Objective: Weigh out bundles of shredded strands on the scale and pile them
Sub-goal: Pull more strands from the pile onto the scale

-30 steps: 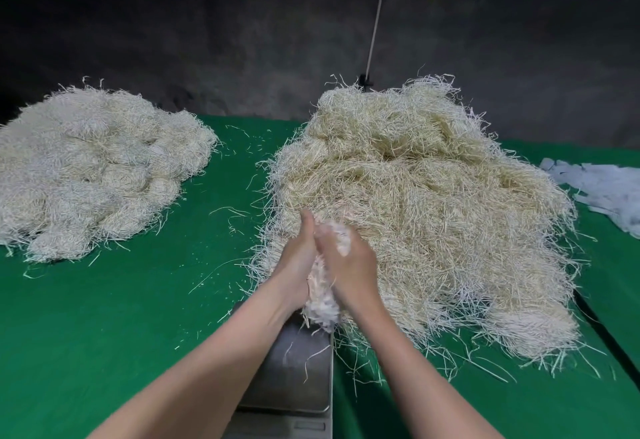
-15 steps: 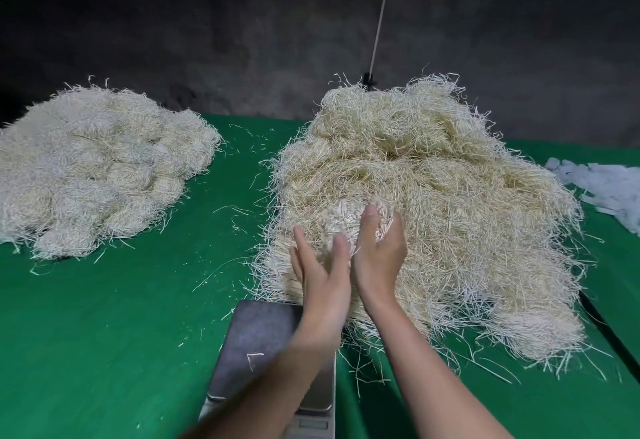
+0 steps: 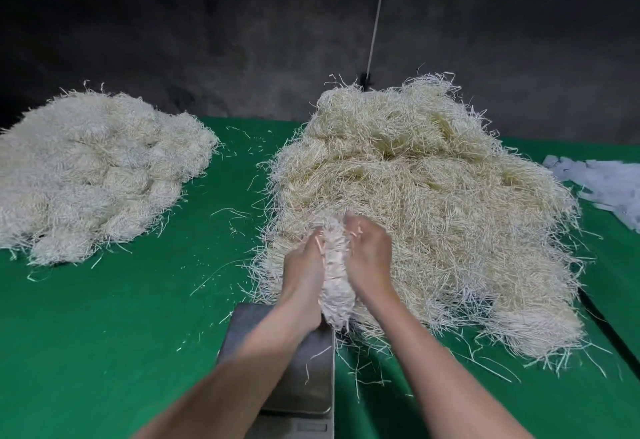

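A big heap of pale yellow shredded strands (image 3: 433,203) lies on the green table, right of centre. At its near edge my left hand (image 3: 303,268) and my right hand (image 3: 369,258) squeeze a whitish bundle of strands (image 3: 334,275) between them, fingers curled round it. The bundle hangs just above the far end of the grey metal scale (image 3: 294,379), which stands at the table's front, partly hidden by my left forearm. A few loose strands lie on the scale pan. A second pile of whiter bundles (image 3: 93,171) sits at the far left.
The green cloth (image 3: 114,334) covers the table, with stray strands scattered between the piles. White paper strips (image 3: 602,185) lie at the right edge. A dark wall and a thin white cord (image 3: 377,15) stand behind the heap.
Half a second ago both hands reached into the heap with fingers spread. Now they have drawn back toward the scale, gripping a bundle between them.
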`<state>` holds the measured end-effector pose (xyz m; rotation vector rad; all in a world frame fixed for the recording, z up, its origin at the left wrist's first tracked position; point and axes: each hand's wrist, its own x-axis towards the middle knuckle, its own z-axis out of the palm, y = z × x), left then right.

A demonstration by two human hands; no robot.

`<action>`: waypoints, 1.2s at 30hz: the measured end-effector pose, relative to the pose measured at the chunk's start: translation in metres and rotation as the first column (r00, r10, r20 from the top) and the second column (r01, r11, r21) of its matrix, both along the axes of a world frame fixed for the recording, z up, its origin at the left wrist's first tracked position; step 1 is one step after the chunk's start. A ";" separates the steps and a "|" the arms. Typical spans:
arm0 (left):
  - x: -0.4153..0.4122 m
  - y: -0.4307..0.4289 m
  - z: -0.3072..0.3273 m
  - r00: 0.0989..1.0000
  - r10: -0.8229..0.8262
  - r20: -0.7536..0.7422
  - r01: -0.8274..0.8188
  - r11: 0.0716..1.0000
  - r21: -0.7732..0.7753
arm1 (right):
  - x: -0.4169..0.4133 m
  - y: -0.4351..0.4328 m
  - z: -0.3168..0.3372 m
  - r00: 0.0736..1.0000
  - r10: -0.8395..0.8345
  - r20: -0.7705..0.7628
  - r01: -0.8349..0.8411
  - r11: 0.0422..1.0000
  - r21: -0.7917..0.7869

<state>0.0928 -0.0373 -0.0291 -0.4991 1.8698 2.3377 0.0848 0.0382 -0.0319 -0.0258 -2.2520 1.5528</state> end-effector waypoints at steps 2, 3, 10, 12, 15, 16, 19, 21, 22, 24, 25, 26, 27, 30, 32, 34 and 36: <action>-0.004 -0.003 0.001 1.000 -0.004 0.000 0.004 1.000 -0.020 | 0.003 -0.004 -0.003 0.998 -0.045 -0.051 0.048 0.997 0.055; -0.009 -0.009 0.004 0.999 0.029 -0.045 -0.032 0.997 -0.068 | 0.011 -0.014 -0.008 0.996 -0.037 -0.082 0.048 0.989 0.139; -0.002 -0.008 -0.014 0.992 -0.062 0.112 0.072 0.994 -0.086 | 0.009 -0.002 -0.026 0.999 -0.018 0.030 0.015 0.995 0.095; -0.007 -0.016 -0.014 0.999 0.016 0.041 -0.006 0.975 -0.221 | 0.012 0.000 -0.022 1.000 0.000 0.030 0.002 0.996 -0.085; -0.012 -0.021 -0.014 0.995 -0.016 -0.102 -0.026 0.915 -0.402 | 0.006 0.005 -0.009 0.975 0.209 0.069 -0.160 0.888 -0.431; -0.011 -0.019 -0.015 0.991 -0.074 -0.114 0.017 0.901 -0.433 | 0.005 0.005 -0.006 0.954 0.286 0.095 -0.232 0.898 -0.373; -0.011 -0.013 -0.009 0.978 -0.184 -0.096 0.146 0.939 -0.310 | 0.006 -0.004 -0.013 0.948 0.277 0.160 -0.270 0.961 -0.059; -0.006 -0.016 -0.005 0.978 -0.160 -0.133 0.145 0.983 -0.115 | -0.003 0.003 -0.012 0.973 0.149 0.175 -0.109 0.969 -0.220; -0.004 -0.019 -0.009 0.979 -0.132 -0.158 0.112 0.985 -0.130 | -0.010 0.010 -0.010 0.969 0.112 0.221 -0.020 0.925 -0.379; 0.005 -0.016 -0.013 0.978 -0.114 -0.172 0.094 0.988 -0.120 | -0.021 0.021 -0.008 0.959 0.079 0.272 0.100 0.804 -0.586; 0.008 -0.010 -0.015 0.985 -0.131 -0.112 0.127 0.991 -0.038 | -0.022 0.022 -0.008 0.962 0.071 0.265 0.099 0.811 -0.577; 0.007 -0.004 -0.017 0.990 -0.122 -0.065 0.125 0.991 0.048 | -0.018 0.018 -0.009 0.969 0.052 0.241 0.070 0.880 -0.469; 0.004 0.000 -0.013 0.996 -0.080 -0.032 0.082 0.991 0.101 | -0.009 0.010 -0.015 0.980 0.026 0.198 0.036 0.953 -0.300; -0.015 -0.009 -0.002 0.982 0.189 0.004 -0.189 0.978 0.093 | 0.027 -0.021 -0.039 1.000 -0.013 0.028 0.010 0.995 0.104; -0.014 -0.008 -0.002 0.979 0.200 0.048 -0.201 0.979 0.017 | 0.027 -0.021 -0.038 0.999 0.007 0.041 -0.012 0.991 0.136; 0.000 0.003 -0.007 0.996 0.063 0.067 -0.055 0.991 -0.121 | 0.010 -0.001 -0.029 0.995 -0.003 0.095 -0.003 0.998 0.058; 0.005 0.008 -0.008 0.994 0.010 0.109 0.004 0.992 -0.126 | 0.006 0.009 -0.026 0.998 -0.042 0.056 0.042 0.999 0.012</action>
